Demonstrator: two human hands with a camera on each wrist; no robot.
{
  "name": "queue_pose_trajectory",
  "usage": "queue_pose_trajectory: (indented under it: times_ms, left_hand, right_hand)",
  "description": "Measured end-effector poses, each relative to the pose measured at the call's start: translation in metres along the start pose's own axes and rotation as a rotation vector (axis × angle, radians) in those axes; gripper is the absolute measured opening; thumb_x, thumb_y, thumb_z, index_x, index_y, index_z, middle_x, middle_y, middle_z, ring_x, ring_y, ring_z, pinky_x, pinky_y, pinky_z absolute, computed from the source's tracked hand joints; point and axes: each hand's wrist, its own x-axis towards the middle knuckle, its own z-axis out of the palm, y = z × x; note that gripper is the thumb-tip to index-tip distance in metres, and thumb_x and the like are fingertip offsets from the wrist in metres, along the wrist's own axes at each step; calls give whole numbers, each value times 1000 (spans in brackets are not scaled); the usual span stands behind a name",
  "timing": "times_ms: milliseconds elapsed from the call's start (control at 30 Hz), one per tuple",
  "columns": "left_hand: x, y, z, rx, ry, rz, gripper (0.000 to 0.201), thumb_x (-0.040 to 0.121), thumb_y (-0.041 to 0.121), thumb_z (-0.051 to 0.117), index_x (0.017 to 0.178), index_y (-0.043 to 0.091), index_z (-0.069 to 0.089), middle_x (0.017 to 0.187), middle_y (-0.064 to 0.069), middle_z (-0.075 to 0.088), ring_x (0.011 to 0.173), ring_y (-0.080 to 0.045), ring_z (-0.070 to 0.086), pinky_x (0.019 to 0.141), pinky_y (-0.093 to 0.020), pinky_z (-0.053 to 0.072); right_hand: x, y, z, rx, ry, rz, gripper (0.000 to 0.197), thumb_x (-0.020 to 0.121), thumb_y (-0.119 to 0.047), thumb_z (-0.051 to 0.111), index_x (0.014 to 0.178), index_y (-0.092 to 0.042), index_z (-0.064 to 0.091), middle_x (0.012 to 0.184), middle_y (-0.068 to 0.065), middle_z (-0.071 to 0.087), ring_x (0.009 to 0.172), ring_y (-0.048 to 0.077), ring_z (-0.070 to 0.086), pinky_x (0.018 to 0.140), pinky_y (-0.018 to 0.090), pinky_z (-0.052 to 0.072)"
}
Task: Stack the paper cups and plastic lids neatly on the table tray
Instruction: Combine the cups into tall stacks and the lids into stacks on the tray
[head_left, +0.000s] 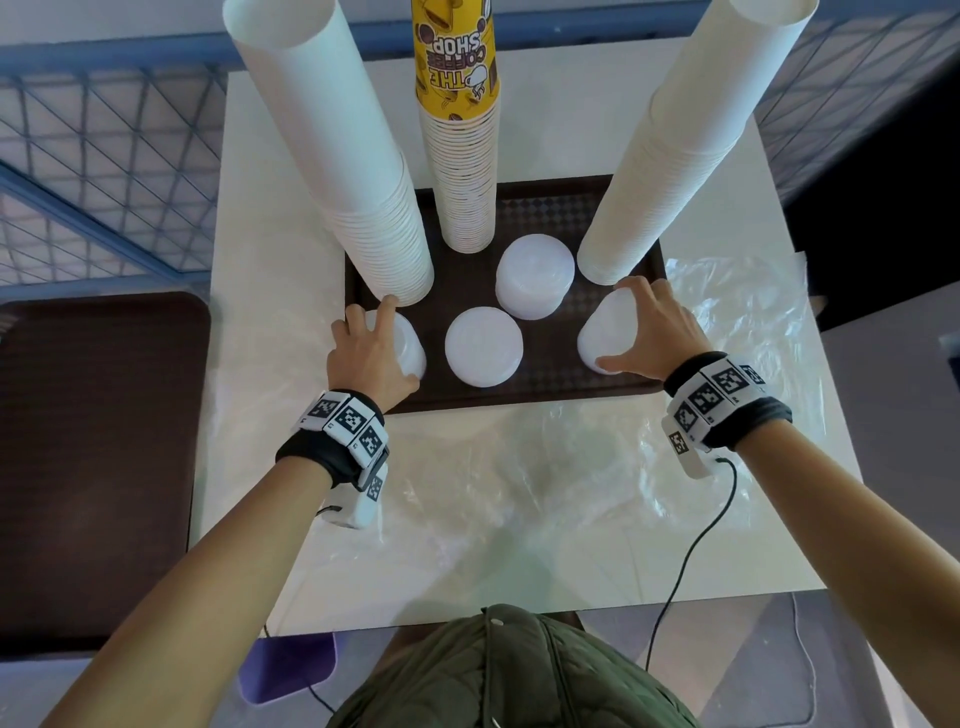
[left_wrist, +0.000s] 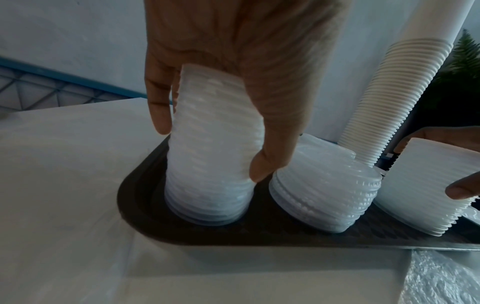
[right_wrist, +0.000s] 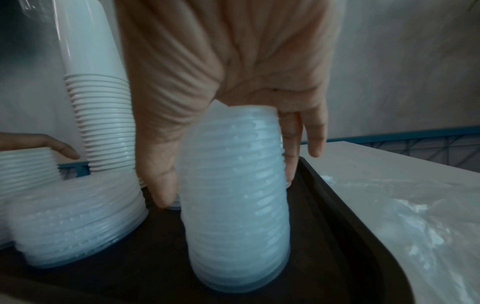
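four stacks of translucent plastic lids are seen on the dark brown tray (head_left: 540, 396). the left lid stack (head_left: 408, 345) stands at the tray's near left corner and is gripped from above by the left hand (head_left: 370, 353), thumb on one side and fingers on the other, as shown in the left wrist view; one finger is extended toward the base of the left cup stack (head_left: 363, 171). the right lid stack (head_left: 605, 332) stands near the tray's right edge, tilted a little, and is gripped from above by the right hand (head_left: 655, 325), fingers curled round its far side and thumb on its near side. whether either stack's base is fully settled on the tray cannot be told.

between the two held stacks a middle lid stack (head_left: 483, 346) is set on the tray, untouched. a further lid stack (head_left: 535, 275) is set behind it, slightly to the right, also untouched.

three tall stacks of paper cups stand at the tray's far side: the left cup stack, white; a centre cup stack (head_left: 462, 156) topped by a yellow cup printed "the coffee shop"; and a right cup stack (head_left: 670, 171), white.

the tray is set on a white table (head_left: 270, 249). crumpled clear plastic wrap (head_left: 545, 467) is spread over the table on the near side of the tray and to its right. a second brown tray (head_left: 93, 457) is seen to the left of the table. marker-covered bands are worn on both wrists.
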Motion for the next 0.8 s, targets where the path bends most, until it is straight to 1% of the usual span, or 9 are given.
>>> queue_pose_trajectory:
  times_ms: [100,167,233,333,400,533,667,733,800]
  left_hand:
    - [0,-2,0,21,10,17,100,62,25,81,143,21,22,133,-16,31,119,-36,34,77,-46,46]
    - [0,-3,-1,31,10,41,104,62,28,81,144,20,20,134,-16,32,119,-35,35,81,-47,45]
    - [-1,-6,-2,2,16,73,111,60,34,82,147,21,14,137,-16,30,123,-35,34,89,-49,41]
    - [-4,-12,-4,-141,34,109,121,57,43,84,148,23,6,145,-14,24,132,-32,26,100,-52,34]
    - [-7,-17,-9,-290,45,131,121,56,41,85,148,24,7,146,-12,23,134,-30,25,104,-51,34]
    - [-10,-32,-16,-482,1,88,118,58,26,87,147,22,10,143,-11,28,130,-24,33,104,-39,33]
    - [-9,-39,-10,-561,23,37,118,56,20,88,147,18,13,144,-9,34,130,-24,37,106,-36,32]
    - [-9,-38,-4,-602,46,12,117,56,19,88,146,19,15,142,-7,39,129,-23,39,105,-34,32]
    - [-9,-37,1,-643,77,-1,114,56,19,88,145,21,18,140,-5,42,127,-23,41,105,-34,34]
  right_hand:
    - [0,-1,3,-16,10,-10,86,59,-22,83,131,-12,37,119,19,42,103,42,52,85,45,45]
    - [0,-1,4,-39,11,-21,86,59,-23,82,132,-12,37,119,18,42,103,41,52,86,46,45]
    - [0,0,3,-48,14,-33,89,59,-24,82,134,-14,35,120,18,42,103,41,53,88,46,44]
    - [-1,4,3,-5,29,-68,103,56,-30,85,141,-18,27,129,17,40,110,40,51,95,49,43]
    - [-3,7,1,76,44,-83,113,53,-31,87,144,-20,21,136,16,35,116,37,47,99,51,42]
    - [-5,16,-1,222,51,-91,122,52,-25,90,147,-23,12,143,14,31,124,32,42,98,46,40]
    - [-2,21,3,260,35,-98,119,54,-19,89,147,-20,14,140,14,40,126,31,41,101,42,36]
    - [2,22,6,262,37,-103,117,55,-19,89,146,-20,17,140,15,41,125,33,42,102,43,36]
    - [5,22,8,263,48,-111,114,55,-19,88,146,-20,19,141,13,41,126,33,42,102,43,37]
